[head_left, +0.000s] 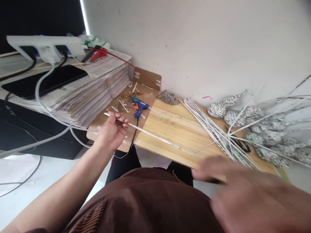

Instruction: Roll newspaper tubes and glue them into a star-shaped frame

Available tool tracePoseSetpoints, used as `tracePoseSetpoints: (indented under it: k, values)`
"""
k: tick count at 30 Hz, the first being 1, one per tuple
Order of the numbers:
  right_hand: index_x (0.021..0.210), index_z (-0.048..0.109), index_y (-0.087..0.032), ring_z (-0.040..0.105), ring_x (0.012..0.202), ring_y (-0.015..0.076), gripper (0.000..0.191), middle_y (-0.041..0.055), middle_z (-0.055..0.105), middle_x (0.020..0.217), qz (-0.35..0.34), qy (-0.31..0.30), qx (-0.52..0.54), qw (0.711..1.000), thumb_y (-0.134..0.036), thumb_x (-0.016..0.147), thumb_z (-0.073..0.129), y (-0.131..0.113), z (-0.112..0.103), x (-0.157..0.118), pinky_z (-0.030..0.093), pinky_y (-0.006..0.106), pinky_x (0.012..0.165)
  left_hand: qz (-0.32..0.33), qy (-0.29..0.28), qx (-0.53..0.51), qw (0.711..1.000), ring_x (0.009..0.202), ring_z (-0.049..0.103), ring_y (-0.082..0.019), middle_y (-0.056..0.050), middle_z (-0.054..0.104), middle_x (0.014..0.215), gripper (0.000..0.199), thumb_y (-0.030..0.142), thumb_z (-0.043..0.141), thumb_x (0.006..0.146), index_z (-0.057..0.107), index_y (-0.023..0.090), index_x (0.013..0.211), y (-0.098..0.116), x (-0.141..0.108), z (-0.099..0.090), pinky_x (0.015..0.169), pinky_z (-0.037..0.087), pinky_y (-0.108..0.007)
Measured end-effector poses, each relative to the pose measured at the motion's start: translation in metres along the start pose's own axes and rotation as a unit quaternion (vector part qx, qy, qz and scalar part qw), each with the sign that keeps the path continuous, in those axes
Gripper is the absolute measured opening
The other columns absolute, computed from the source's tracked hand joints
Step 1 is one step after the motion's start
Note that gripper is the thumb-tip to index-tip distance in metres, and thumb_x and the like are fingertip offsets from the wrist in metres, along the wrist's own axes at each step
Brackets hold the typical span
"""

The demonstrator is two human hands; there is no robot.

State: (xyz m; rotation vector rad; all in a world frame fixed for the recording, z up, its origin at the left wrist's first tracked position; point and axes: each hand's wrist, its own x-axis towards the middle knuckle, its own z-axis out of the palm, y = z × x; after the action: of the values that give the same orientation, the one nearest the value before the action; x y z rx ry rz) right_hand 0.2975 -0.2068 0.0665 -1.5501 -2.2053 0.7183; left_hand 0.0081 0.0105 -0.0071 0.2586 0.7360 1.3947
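Between the thumb and fingers of my left hand is the end of a long thin rolled paper stick, which slants down to the right over the wooden table. My right hand is a motion-blurred shape at the lower right, near the table's front edge; its fingers are smeared, and what it holds, if anything, cannot be made out. A bundle of white paper sticks lies on the table beyond it. A blue glue gun rests on brown cardboard beside my left hand.
Stacked newspapers at the left carry a black phone and a white power strip with cables hanging down. A grey cloth lies by the wall. Woven paper shapes with projecting sticks fill the right. Scraps litter the cardboard.
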Motion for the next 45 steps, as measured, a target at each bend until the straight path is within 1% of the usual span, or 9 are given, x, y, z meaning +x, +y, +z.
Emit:
tracePoseSetpoints:
  k: [3, 8, 12, 18, 24, 27, 34, 40, 45]
  values:
    - [0.113, 0.061, -0.030, 0.055, 0.108, 0.0324, 0.033, 0.0098, 0.066, 0.108, 0.039, 0.117, -0.109, 0.986, -0.049, 0.086, 0.056, 0.021, 0.003, 0.042, 0.039, 0.049, 0.092, 0.003, 0.005, -0.004, 1.000, 0.051, 0.054, -0.009, 0.001, 0.046, 0.057, 0.039, 0.037, 0.037, 0.095, 0.049, 0.016, 0.065, 0.003, 0.000, -0.001, 0.043, 0.043, -0.015]
    - [0.088, 0.063, -0.020, 0.059, 0.082, 0.0247, 0.020, 0.0074, 0.068, 0.084, 0.049, 0.128, -0.194, 0.971, -0.033, 0.093, 0.049, 0.057, 0.026, 0.059, 0.037, 0.041, 0.080, 0.004, -0.004, -0.004, 1.000, 0.051, 0.053, -0.008, 0.001, 0.046, 0.056, 0.041, 0.036, 0.033, 0.097, 0.049, 0.016, 0.064, 0.005, -0.001, 0.000, 0.043, 0.043, -0.014]
    - [0.084, 0.061, -0.020, 0.056, 0.068, 0.0181, 0.030, 0.0037, 0.062, 0.070, 0.148, 0.046, 0.031, 0.987, -0.041, 0.095, 0.043, 0.061, 0.027, 0.054, 0.040, 0.032, 0.068, -0.002, -0.018, -0.004, 1.000, 0.052, 0.053, -0.008, 0.001, 0.045, 0.055, 0.043, 0.038, 0.032, 0.097, 0.049, 0.016, 0.064, 0.007, 0.000, 0.001, 0.042, 0.042, -0.013]
    - [0.078, 0.057, -0.016, 0.039, 0.041, 0.0100, 0.047, -0.0061, 0.040, 0.046, 0.271, -0.149, 0.405, 0.860, -0.058, 0.091, 0.040, 0.077, 0.020, 0.062, 0.036, 0.026, 0.049, -0.020, -0.037, -0.002, 0.999, 0.049, 0.050, -0.008, 0.002, 0.042, 0.054, 0.041, 0.039, 0.033, 0.096, 0.048, 0.017, 0.065, 0.006, 0.007, 0.002, 0.039, 0.039, -0.013]
    - [0.085, 0.060, -0.019, 0.052, 0.067, 0.0142, 0.030, 0.0014, 0.059, 0.073, 0.167, -0.014, 0.089, 0.982, -0.048, 0.088, 0.053, 0.060, 0.022, 0.079, 0.038, 0.027, 0.064, -0.010, -0.008, 0.010, 1.000, 0.052, 0.052, -0.009, 0.001, 0.045, 0.055, 0.039, 0.038, 0.031, 0.096, 0.046, 0.017, 0.067, 0.002, 0.013, 0.001, 0.042, 0.042, -0.014]
    - [0.082, 0.061, -0.019, 0.049, 0.059, 0.0124, 0.033, 0.0000, 0.056, 0.066, 0.163, 0.006, 0.075, 0.984, -0.047, 0.092, 0.046, 0.055, 0.024, 0.085, 0.036, 0.026, 0.060, 0.000, 0.001, 0.010, 1.000, 0.051, 0.052, -0.009, 0.002, 0.044, 0.054, 0.039, 0.040, 0.030, 0.096, 0.044, 0.017, 0.068, 0.004, 0.017, 0.000, 0.042, 0.041, -0.014]
    - [0.075, 0.054, -0.017, 0.028, 0.034, 0.0073, 0.046, -0.0097, 0.029, 0.040, 0.284, -0.191, 0.453, 0.823, -0.059, 0.090, 0.042, 0.072, 0.023, 0.087, 0.027, 0.022, 0.040, -0.021, -0.025, 0.010, 0.999, 0.049, 0.049, -0.007, 0.003, 0.044, 0.054, 0.037, 0.038, 0.032, 0.096, 0.045, 0.016, 0.069, 0.005, 0.021, 0.000, 0.040, 0.038, -0.013]
    - [0.094, 0.058, -0.018, 0.059, 0.068, 0.0174, 0.030, 0.0049, 0.062, 0.076, 0.162, -0.074, 0.089, 0.980, -0.047, 0.092, 0.048, 0.063, 0.025, 0.087, 0.043, 0.030, 0.064, 0.002, 0.003, 0.014, 1.000, 0.051, 0.052, -0.008, 0.003, 0.046, 0.054, 0.040, 0.039, 0.028, 0.097, 0.044, 0.016, 0.069, 0.005, 0.025, -0.003, 0.043, 0.041, -0.014]
    - [0.093, 0.057, -0.018, 0.059, 0.076, 0.0209, 0.030, 0.0081, 0.063, 0.080, 0.063, -0.029, -0.143, 0.987, -0.036, 0.099, 0.033, 0.066, 0.029, 0.085, 0.039, 0.032, 0.069, 0.009, 0.009, 0.016, 1.000, 0.051, 0.052, -0.008, 0.002, 0.046, 0.054, 0.040, 0.039, 0.028, 0.097, 0.044, 0.015, 0.069, 0.005, 0.027, -0.005, 0.043, 0.041, -0.013]
